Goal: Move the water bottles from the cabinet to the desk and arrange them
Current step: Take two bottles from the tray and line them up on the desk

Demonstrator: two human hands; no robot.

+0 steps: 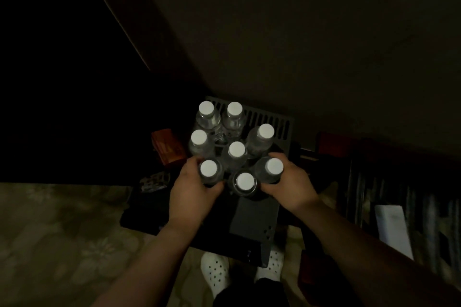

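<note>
Down in the dim light, eight clear water bottles (235, 149) with white caps stand upright, clustered close together on a dark slotted rack (272, 119). The left hand (192, 189) curls round the near-left bottle (209, 169), fingers wrapped about its shoulder just below the cap. The right hand (291, 184) grips the near-right bottle (272, 168) the same way. Between the two hands stands another capped bottle (245, 181), touched by neither as far as can be told. Beneath the forearms lies a flat dark grey panel (254, 217). A reddish-brown box (166, 146) sits just left of the cluster. White perforated shoes (215, 271) show on the patterned floor (62, 232) below.
</note>
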